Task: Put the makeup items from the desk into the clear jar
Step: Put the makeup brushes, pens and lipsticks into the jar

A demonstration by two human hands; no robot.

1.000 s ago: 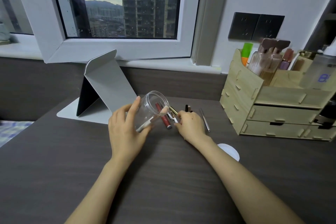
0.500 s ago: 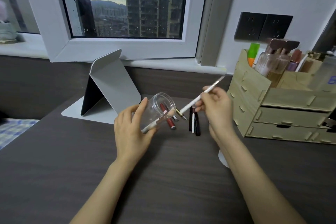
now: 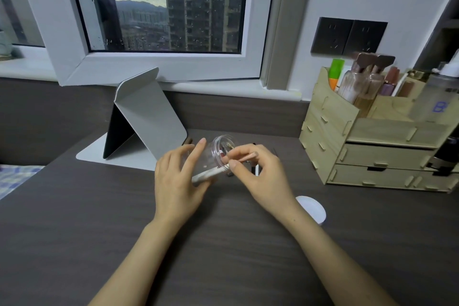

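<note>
My left hand [image 3: 178, 179] grips the clear jar [image 3: 211, 149], tilted on its side with the mouth facing right. Inside lie a white pen [image 3: 207, 176] and a red tube [image 3: 221, 153]. My right hand [image 3: 260, 176] is at the jar's mouth, pinching a thin pale makeup stick [image 3: 248, 156] whose tip points into the opening. A few dark makeup sticks [image 3: 256, 170] lie on the desk [image 3: 99, 231] just behind my right hand, partly hidden by it.
A white round lid [image 3: 313, 208] lies on the desk right of my right forearm. A wooden drawer organiser [image 3: 367, 154] with bottles stands at the right. A folded grey tablet stand [image 3: 146, 117] sits at the back left, under the window.
My right hand picked a thin stick off the desk, lifted it high to the right, then brought it down to the jar's mouth. The left hand kept hold of the tilted jar.
</note>
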